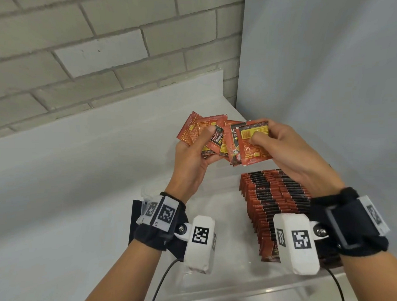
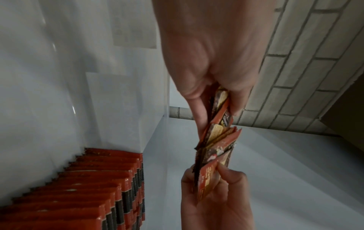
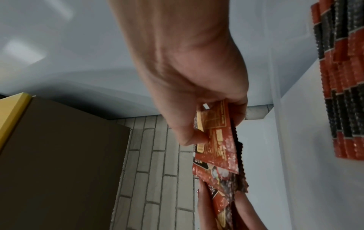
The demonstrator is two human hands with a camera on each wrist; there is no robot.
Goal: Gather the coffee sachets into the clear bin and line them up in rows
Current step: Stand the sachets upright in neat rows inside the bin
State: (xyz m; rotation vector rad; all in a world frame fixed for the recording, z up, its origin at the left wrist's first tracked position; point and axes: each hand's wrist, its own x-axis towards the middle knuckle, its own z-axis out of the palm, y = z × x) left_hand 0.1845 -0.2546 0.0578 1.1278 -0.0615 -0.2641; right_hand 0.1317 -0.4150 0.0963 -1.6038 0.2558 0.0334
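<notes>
Both hands hover above the clear bin [image 1: 220,282], which stands on the white surface [image 1: 59,200] near its far right corner, beside the brick wall [image 1: 77,53]. The left hand [image 1: 191,159] has its thumb and fingers clamped on a loose fan of coffee sachets [image 1: 206,134], several overlapping at odd angles. The right hand [image 1: 290,151] pinches the nearest sachet [image 1: 253,146] of that fan between thumb and curled fingers, near its upper edge. Along the bin's right side a long row of sachets [image 1: 273,204] already stands on edge, packed face to face; the bin's left half looks bare through the clear wall. These packets are probably light, thin and flexible, with slick foil faces and crimped edges, so a loose bundle will tend to slide apart and skew. The best hold is likely across the flat faces near a short edge, thumb one side, fingers the other, squaring the bundle first so that it drops in upright next to the existing row
</notes>
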